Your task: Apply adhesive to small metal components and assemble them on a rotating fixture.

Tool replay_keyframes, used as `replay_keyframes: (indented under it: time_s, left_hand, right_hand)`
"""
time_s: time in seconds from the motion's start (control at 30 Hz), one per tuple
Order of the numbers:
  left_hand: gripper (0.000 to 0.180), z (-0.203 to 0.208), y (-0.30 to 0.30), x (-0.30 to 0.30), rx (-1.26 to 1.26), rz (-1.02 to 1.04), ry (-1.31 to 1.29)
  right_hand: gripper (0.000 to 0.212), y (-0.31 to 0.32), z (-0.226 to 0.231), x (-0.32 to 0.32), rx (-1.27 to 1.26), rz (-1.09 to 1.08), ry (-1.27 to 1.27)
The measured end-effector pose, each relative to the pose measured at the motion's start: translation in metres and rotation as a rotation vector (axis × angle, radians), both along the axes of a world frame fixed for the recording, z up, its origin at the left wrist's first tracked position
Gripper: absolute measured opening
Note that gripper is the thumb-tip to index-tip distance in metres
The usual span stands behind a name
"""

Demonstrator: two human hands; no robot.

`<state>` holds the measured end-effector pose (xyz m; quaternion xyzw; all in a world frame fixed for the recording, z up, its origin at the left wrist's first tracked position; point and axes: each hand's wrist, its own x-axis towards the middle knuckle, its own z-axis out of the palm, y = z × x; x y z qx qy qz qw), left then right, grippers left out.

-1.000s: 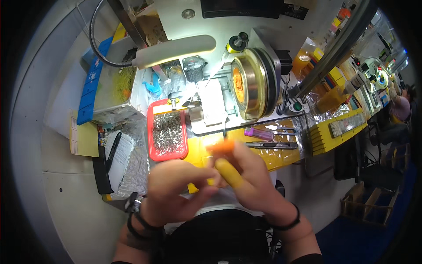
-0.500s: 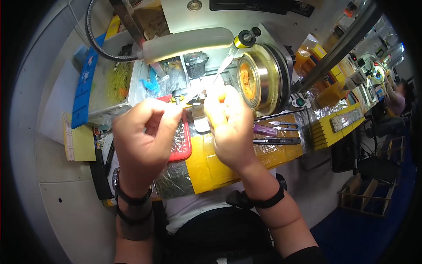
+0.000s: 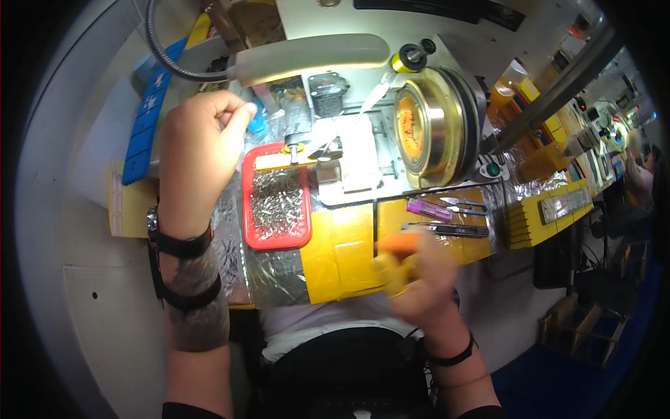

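Raised at the left, my left hand (image 3: 199, 157) is closed, with thumb and forefinger pressed together; whatever is between them is too small to make out. Close to its fingertips is a crumpled blue piece (image 3: 258, 124). Below and right of it lies a red tray (image 3: 306, 237) full of small thin metal pieces. My right hand (image 3: 422, 283) hangs over the front edge of the yellow-covered bench, smeared by motion. An orange shape (image 3: 399, 244) shows at its fingers, and one finger looks yellow; whether it grips anything cannot be told.
A round metal drum (image 3: 438, 129) with orange material inside stands behind a brightly lit white block (image 3: 359, 157). A tube lamp (image 3: 314, 57) spans above. A purple lighter (image 3: 428, 209), thread snips (image 3: 464, 204) and a slim black tool (image 3: 453, 230) lie at the right.
Both hands were together at the bright spot near the white block. My left hand has moved left and up; my right has come down toward me and right, where orange now shows at its fingers.
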<state>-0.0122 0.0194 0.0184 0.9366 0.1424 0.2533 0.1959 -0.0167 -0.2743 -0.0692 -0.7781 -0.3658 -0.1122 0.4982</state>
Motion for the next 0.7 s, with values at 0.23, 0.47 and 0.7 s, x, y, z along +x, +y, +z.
replay_keyframes:
  time_s: [0.23,0.47,0.7]
  left_hand:
    - [0.019,-0.038,0.023,-0.055,0.006,0.072,0.179]
    - [0.012,-0.058,0.000,-0.080,-0.048,-0.100,0.162]
    - [0.033,-0.084,-0.006,-0.072,0.059,-0.307,0.143]
  right_hand:
    - [0.009,-0.053,-0.052,0.043,0.097,-0.294,-0.131]
    - [0.008,-0.053,-0.058,0.044,0.131,-0.313,-0.095]
    - [0.009,-0.053,-0.065,0.043,0.177,-0.322,-0.031]
